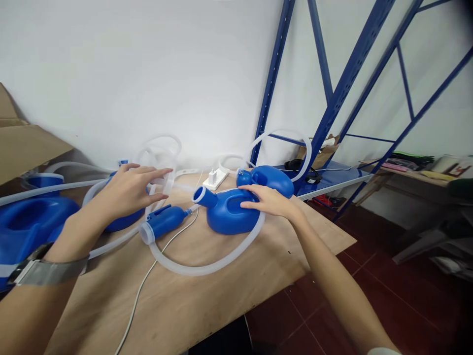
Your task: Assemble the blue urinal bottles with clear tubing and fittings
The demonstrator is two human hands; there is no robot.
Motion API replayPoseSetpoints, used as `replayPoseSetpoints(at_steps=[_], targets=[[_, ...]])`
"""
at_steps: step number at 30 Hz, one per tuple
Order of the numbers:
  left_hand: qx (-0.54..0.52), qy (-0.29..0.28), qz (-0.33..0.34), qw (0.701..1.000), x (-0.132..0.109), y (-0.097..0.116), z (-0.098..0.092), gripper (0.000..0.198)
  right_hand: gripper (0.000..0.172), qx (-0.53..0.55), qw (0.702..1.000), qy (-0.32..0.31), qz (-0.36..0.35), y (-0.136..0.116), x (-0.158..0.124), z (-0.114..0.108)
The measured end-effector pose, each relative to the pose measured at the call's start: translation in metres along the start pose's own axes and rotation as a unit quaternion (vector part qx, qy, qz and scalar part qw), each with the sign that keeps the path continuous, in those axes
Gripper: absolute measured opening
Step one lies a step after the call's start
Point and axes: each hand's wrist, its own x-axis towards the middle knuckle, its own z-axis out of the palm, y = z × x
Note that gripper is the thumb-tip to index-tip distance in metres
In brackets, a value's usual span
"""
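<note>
Steadying the blue bottle [229, 220] with the right hand [271, 200]: the fingers lie over its upper side by the handle recess; whether they grip or merely rest cannot be told. Bottle sits mid-table, its uncapped neck [205, 196] pointing left and tilted up. Left hand [133, 186] is raised to the left of that neck, thumb and forefinger apparently pinching a translucent piece [169, 182], shape partly hidden. Hands well apart. Step in hand, as judged: handling the translucent piece while the bottle is braced. Next move probably calls for a firm right-hand hold, and for the left to clear the small blue container [167, 222] lying just below it. A pale tube [207, 269] curves along the near side between container and bottle; a snag there seems possible. Second blue bottle [277, 180] stands at far right, white power strip [217, 178] beyond the first, all on the wooden table [295, 244].
</note>
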Motion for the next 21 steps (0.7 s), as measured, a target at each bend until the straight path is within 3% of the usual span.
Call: replayPoseSetpoints(at_steps=[2,5,8,12,16,21], targets=[[0.026,-0.029,0.024,0.999,0.007,0.008,0.009,0.061,0.069,-0.002,1.000,-0.013,0.013,0.008,-0.002,0.004],[0.033,-0.087,0.051,0.994,0.020,0.030,0.017,0.063,0.062,0.037,0.999,0.014,0.002,0.013,0.000,0.018],[-0.016,-0.138,0.073,0.988,0.030,0.046,0.018,0.071,0.050,0.115,0.992,0.054,-0.013,0.016,0.003,0.032],[-0.121,-0.189,0.051,0.973,0.032,0.048,0.011,0.074,0.046,0.187,0.979,0.081,-0.005,0.019,0.003,0.040],[-0.214,-0.198,0.032,0.956,0.026,0.044,0.012,0.066,0.046,0.227,0.972,0.062,-0.010,0.017,0.001,0.041],[-0.209,-0.180,0.010,0.961,0.025,0.047,0.015,0.066,0.044,0.209,0.975,0.077,-0.026,0.014,0.000,0.040]])
